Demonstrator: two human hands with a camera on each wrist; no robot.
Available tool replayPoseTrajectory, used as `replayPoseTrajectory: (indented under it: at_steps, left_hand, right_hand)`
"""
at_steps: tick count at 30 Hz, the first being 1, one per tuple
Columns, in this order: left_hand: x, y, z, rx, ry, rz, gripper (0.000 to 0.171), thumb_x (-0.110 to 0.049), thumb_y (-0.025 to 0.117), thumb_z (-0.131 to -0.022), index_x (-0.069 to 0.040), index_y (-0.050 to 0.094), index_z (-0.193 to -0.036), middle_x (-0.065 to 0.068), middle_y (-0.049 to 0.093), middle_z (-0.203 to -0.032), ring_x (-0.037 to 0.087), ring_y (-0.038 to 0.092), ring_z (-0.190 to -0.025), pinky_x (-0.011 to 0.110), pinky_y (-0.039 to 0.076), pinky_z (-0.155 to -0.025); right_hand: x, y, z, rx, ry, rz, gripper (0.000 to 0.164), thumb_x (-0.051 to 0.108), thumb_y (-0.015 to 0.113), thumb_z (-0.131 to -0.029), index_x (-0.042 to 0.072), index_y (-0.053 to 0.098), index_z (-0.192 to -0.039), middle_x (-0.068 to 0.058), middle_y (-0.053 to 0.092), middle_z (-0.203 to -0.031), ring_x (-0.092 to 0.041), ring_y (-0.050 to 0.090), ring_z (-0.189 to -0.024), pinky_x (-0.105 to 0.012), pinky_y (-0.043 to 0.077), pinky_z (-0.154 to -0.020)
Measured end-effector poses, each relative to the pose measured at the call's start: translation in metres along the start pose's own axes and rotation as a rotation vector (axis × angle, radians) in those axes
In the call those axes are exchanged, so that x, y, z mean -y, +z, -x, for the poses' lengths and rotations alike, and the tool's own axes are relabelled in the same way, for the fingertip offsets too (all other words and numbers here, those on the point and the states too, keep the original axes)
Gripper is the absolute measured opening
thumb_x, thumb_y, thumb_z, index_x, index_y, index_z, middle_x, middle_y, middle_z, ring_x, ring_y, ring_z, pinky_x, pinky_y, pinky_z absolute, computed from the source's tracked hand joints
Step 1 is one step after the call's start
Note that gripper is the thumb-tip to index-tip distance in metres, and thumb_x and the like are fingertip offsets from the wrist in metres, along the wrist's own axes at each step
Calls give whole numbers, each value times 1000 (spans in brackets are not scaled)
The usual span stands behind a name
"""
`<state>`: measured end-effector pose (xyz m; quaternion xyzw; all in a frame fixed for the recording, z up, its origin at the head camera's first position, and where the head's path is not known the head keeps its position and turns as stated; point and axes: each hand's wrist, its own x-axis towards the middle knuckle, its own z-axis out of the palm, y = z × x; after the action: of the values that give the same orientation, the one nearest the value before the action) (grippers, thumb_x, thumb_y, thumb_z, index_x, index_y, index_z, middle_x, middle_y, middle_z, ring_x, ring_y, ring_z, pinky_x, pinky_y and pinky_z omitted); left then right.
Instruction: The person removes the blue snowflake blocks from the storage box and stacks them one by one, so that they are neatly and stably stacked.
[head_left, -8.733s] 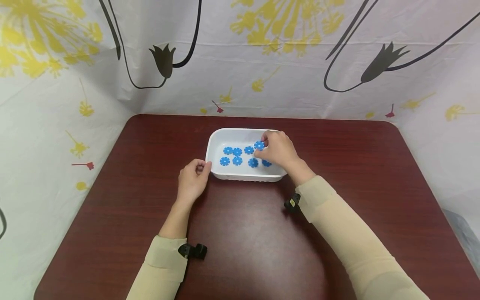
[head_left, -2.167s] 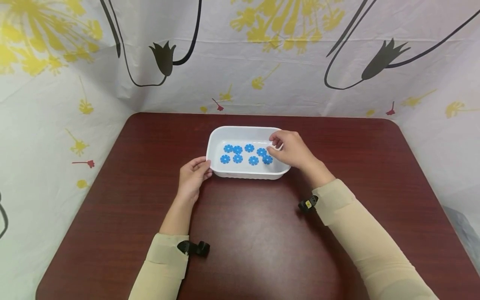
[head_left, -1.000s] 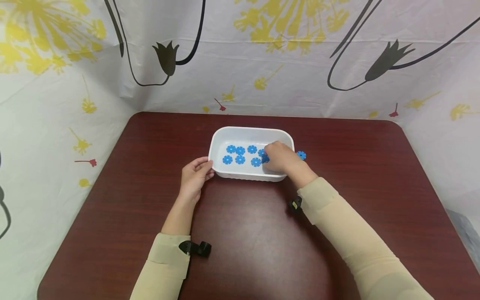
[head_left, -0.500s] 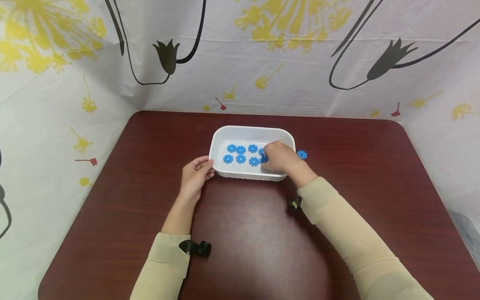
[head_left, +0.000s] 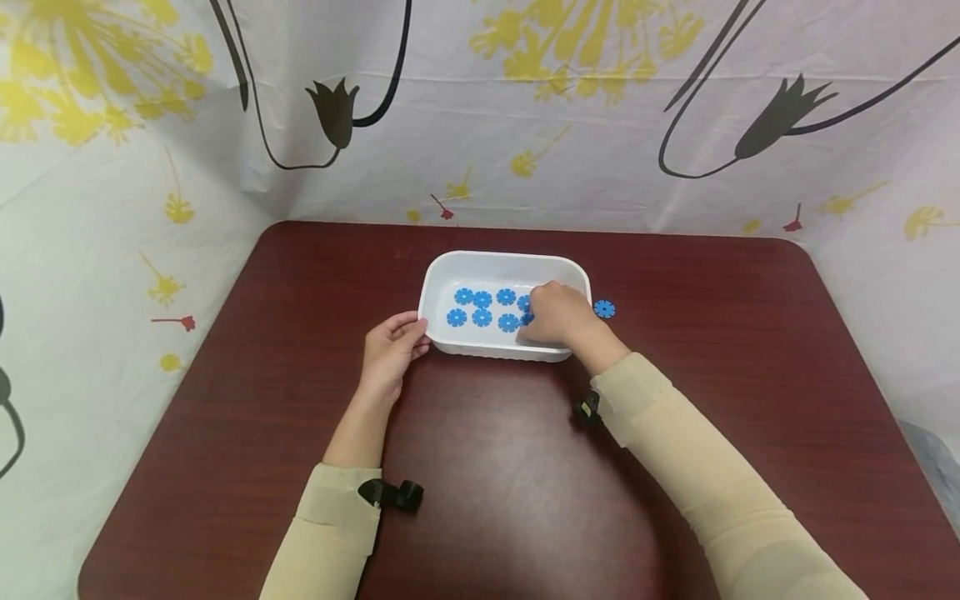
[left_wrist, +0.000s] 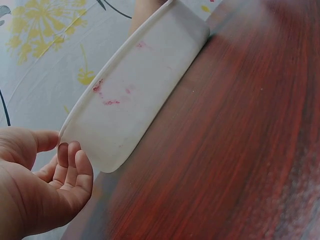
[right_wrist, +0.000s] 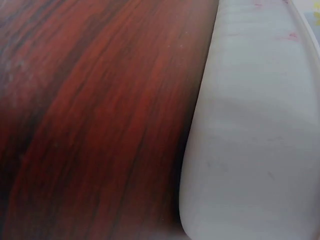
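A white plastic tray (head_left: pixel 495 343) stands on the table, with several blue notched plastic discs (head_left: pixel 482 317) lying flat inside. My left hand (head_left: pixel 388 354) holds the tray's left end; in the left wrist view its thumb is at the rim and its curled fingers lie under it. My right hand (head_left: pixel 558 315) reaches down into the tray's right part, back of the hand up. It partly covers two discs, and its fingertips are hidden, so I cannot tell whether they pinch one. Just outside the tray's right end is another blue disc (head_left: pixel 604 309).
The dark red-brown wooden table (head_left: pixel 712 333) has rounded far corners. Behind and beside it hangs a white sheet (head_left: pixel 450 108) printed with yellow and grey flowers. Black wrist cameras (head_left: pixel 392 495) are strapped at both cuffs. Reddish stains mark the tray's outer wall (left_wrist: pixel 120 95).
Since about two seconds ago my right hand has moved left and down into the tray, uncovering the disc at its right. Lately it edges slightly left. My left hand keeps its hold.
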<state>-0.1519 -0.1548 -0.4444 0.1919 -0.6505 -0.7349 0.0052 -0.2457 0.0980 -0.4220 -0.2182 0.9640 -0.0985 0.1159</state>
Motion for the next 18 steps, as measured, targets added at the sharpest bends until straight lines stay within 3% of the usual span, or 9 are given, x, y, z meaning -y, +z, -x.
replayPoseTrajectory:
  at_steps: [7, 18]
  left_hand:
    - [0, 0, 0, 1, -4, 2, 31, -12, 68, -98, 4, 63, -124, 20, 68, -107, 16, 66, -77, 21, 61, -70]
    - [-1, 0, 0, -5, -9, 8, 31, -12, 68, -98, 4, 63, -124, 20, 69, -107, 15, 66, -76, 21, 61, -69]
  right_hand:
    - [0, 4, 0, -26, -7, 84, 36, 40, 78, -74, 10, 59, -70, -6, 55, -68, -23, 48, -68, -36, 41, -57]
    - [0, -6, 3, -130, -44, 69, 37, 40, 76, -72, 10, 55, -68, -4, 55, -65, -23, 50, -68, -36, 44, -59]
